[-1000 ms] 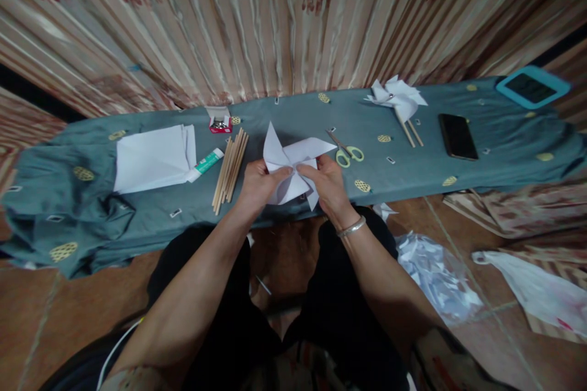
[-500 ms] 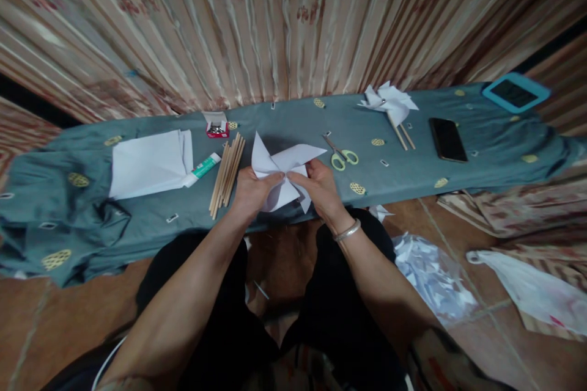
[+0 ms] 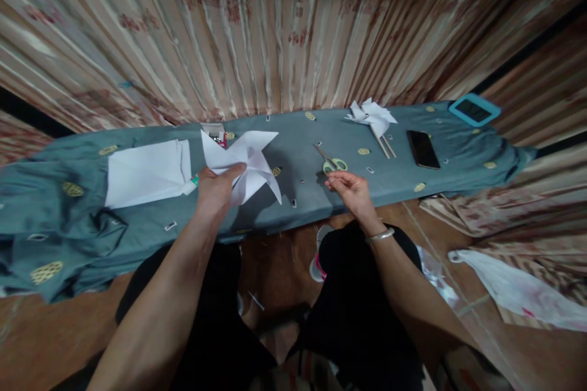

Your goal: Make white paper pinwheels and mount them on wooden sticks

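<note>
My left hand (image 3: 216, 190) grips a white paper pinwheel (image 3: 257, 176), its thumb pressed on the middle where the folded blades meet. The pinwheel is held up over the cloth-covered table and hides the wooden sticks and most of the glue tube (image 3: 189, 186). Off to the right, my right hand (image 3: 352, 192) is closed with thumb and fingertips pinched together; whether something small sits between them cannot be seen. Just beyond those fingertips lie scissors (image 3: 335, 165) with pale green handles. Partly behind the pinwheel stands an open small red box (image 3: 224, 138) with shiny metal pieces.
White paper sheets (image 3: 147, 174) lie at left. Farther right are white pinwheels (image 3: 373, 116) on sticks, a dark phone (image 3: 422, 149) and a blue-framed device (image 3: 474, 110). A curtain (image 3: 275, 30) hangs behind the table. Plastic bags (image 3: 513, 287) lie on the floor at right.
My right hand has let go of the pinwheel and moved right, near the scissors. My left hand has carried the pinwheel left, over the sticks. The camera view has shifted slightly.
</note>
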A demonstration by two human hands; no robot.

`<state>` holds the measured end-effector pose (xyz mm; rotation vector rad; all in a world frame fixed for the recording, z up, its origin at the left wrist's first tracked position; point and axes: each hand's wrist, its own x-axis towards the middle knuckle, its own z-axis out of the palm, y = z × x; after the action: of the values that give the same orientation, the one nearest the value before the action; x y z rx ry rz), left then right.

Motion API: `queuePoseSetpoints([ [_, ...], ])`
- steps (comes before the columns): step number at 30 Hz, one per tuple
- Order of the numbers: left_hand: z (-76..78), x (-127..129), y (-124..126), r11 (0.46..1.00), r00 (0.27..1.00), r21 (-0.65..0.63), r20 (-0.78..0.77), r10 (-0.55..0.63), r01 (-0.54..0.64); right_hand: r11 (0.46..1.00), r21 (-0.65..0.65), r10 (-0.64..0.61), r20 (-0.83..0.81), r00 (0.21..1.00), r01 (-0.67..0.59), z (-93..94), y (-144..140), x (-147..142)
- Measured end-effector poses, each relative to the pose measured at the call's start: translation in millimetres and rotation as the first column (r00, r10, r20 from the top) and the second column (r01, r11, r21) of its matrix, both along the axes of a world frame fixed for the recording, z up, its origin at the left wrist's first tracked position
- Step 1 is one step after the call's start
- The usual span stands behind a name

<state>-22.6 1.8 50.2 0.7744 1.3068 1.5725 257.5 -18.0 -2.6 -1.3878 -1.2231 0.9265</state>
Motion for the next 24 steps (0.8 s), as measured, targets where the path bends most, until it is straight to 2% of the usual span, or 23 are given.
queuePoseSetpoints([
  [2,-0.5,-0.3,0.0,1.000,1.000,-0.009,-0.009,0.000,0.000,0.995,-0.011,0.096,0.266,0.959,-0.097,5.0,1.2,-5.7],
  [3,-0.9,-0.2,0.2,1.000,1.000,-0.007,-0.012,0.003,-0.003,0.989,-0.024,0.143,0.414,0.899,-0.146,9.2,3.5,-9.8],
  [5,-2.0,0.7,0.7,1.000,1.000,-0.006,-0.023,0.008,-0.008,0.972,-0.059,0.211,0.652,0.729,-0.229,18.4,11.1,-19.3],
  [7,-3.4,2.3,1.4,1.000,0.999,-0.011,-0.035,0.001,-0.002,0.957,-0.109,0.250,0.775,0.580,-0.268,24.8,20.6,-28.7],
  [9,-4.8,4.2,2.2,1.000,0.999,-0.015,-0.036,-0.016,0.015,0.954,-0.147,0.266,0.820,0.506,-0.263,25.2,28.7,-36.1],
  [11,-5.9,5.8,3.2,0.999,0.999,-0.017,-0.041,-0.037,0.036,0.950,-0.161,0.279,0.824,0.494,-0.268,20.5,33.5,-40.5],
  [17,-8.6,9.5,7.3,0.998,0.996,-0.010,-0.066,-0.058,0.058,0.930,-0.101,0.292,0.788,0.541,-0.354,3.2,34.2,-44.1],
  [24,-7.5,10.8,10.4,0.999,0.996,-0.023,-0.081,-0.038,0.036,0.943,-0.009,0.240,0.707,0.665,-0.331,-8.6,28.0,-38.1],
])
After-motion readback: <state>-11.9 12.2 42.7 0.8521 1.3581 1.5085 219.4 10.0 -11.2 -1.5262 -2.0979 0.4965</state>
